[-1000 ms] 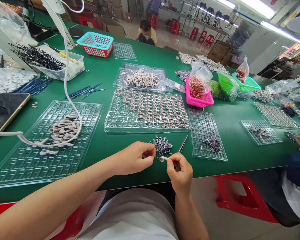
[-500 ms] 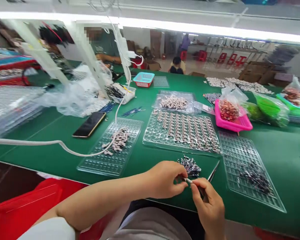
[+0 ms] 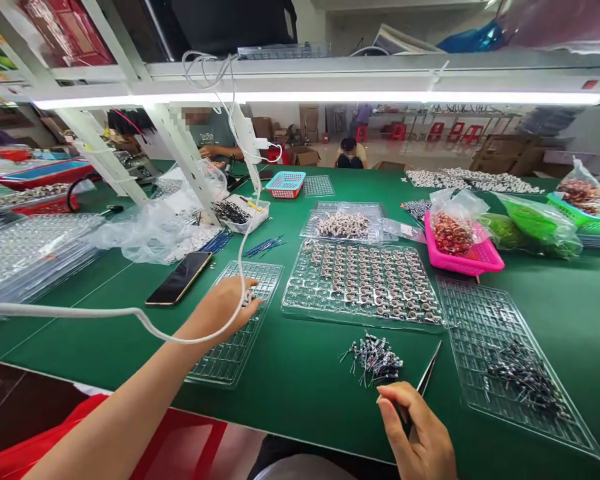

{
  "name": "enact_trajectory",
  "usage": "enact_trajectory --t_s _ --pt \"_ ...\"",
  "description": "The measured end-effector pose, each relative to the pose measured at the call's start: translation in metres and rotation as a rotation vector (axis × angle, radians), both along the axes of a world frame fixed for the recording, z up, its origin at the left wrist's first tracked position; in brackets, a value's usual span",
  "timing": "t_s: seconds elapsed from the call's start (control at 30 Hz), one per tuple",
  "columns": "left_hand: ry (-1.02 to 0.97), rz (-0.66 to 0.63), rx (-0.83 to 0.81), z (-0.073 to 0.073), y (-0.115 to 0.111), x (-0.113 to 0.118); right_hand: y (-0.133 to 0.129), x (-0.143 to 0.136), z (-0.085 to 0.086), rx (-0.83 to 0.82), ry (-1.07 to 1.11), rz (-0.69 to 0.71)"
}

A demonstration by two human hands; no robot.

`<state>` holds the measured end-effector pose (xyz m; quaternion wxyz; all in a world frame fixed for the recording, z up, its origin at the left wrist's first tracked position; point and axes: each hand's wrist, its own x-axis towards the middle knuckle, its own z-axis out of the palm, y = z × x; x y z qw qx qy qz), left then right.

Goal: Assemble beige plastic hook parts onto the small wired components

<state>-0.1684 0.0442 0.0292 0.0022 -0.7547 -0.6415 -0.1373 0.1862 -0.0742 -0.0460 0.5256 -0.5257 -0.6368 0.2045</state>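
My left hand (image 3: pixel 230 300) reaches over the left clear tray (image 3: pixel 220 363), thumb and forefinger apart around small pale parts (image 3: pixel 250 295); a white cable crosses in front of it. My right hand (image 3: pixel 420 433) is near the table's front edge, its thumb and forefinger tips close together. Metal tweezers (image 3: pixel 431 368) stick out past its forefinger, and their dark rear part shows inside the curled hand. Just beyond lies a pile of small metal-legged parts (image 3: pixel 375 359). A large clear tray (image 3: pixel 300 300) with rows of ring-shaped parts lies farther back.
A phone (image 3: pixel 179 279) lies left of the left tray. Another clear tray (image 3: pixel 465 347) with dark parts is at the right, below a pink basket (image 3: pixel 467 265). The white cable (image 3: pixel 105 311) runs across the left side. A person (image 3: pixel 215 137) sits across the table.
My left hand has left the pale piece near my right hand and moved left to the tray. My right thumb and forefinger no longer show that piece. The view has tilted up.
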Motion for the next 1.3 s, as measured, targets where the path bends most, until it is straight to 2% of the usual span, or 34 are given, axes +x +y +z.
enact_trajectory --t_s 0.07,0.17,0.27,0.33,0.43,0.57,0.63,0.77,0.87,0.93,1.0,1.07,1.17,1.23,1.3 --pt "-0.013 -0.048 -0.031 0.002 0.022 0.016 -0.001 -0.004 -0.002 -0.017 0.050 -0.041" --pt "-0.024 -0.086 -0.064 0.004 0.067 0.047 -0.002 -0.007 -0.004 -0.012 0.087 -0.055" --pt "-0.016 -0.072 -0.123 -0.001 0.113 0.071 -0.002 -0.008 -0.004 0.001 0.096 -0.066" --pt "0.002 -0.048 -0.167 -0.006 0.136 0.081 -0.001 -0.007 -0.003 0.006 0.095 -0.064" --pt "0.023 -0.013 -0.227 -0.015 0.155 0.089 -0.001 -0.005 0.002 0.016 0.076 -0.028" --pt "0.010 0.034 -0.251 -0.021 0.160 0.097 0.000 -0.001 0.006 0.031 0.016 0.052" --pt "-0.012 0.059 -0.222 -0.021 0.157 0.101 -0.001 0.000 0.006 0.029 0.035 0.062" --pt "-0.067 0.078 -0.122 -0.011 0.144 0.107 -0.008 0.002 0.004 0.024 0.125 -0.014" --pt "-0.101 0.052 -0.069 0.002 0.122 0.113 -0.011 0.008 0.008 0.025 0.113 -0.055" --pt "-0.146 0.012 -0.076 0.010 0.098 0.119 -0.008 0.015 0.013 0.040 0.023 -0.083" --pt "-0.269 -0.057 -0.137 0.017 0.067 0.128 -0.003 0.024 0.017 0.042 -0.129 -0.097" --pt "-0.452 -0.173 -0.288 0.021 0.032 0.138 0.004 0.031 0.020 0.010 -0.290 -0.078" --pt "-0.707 -0.303 -0.460 0.020 -0.012 0.155 0.013 0.033 0.021 -0.044 -0.465 -0.048" --pt "-0.908 -0.347 -0.564 0.015 -0.029 0.163 0.018 0.030 0.020 -0.058 -0.535 -0.035" --pt "-1.089 -0.364 -0.713 0.007 -0.034 0.168 0.021 0.027 0.019 -0.079 -0.588 -0.023"
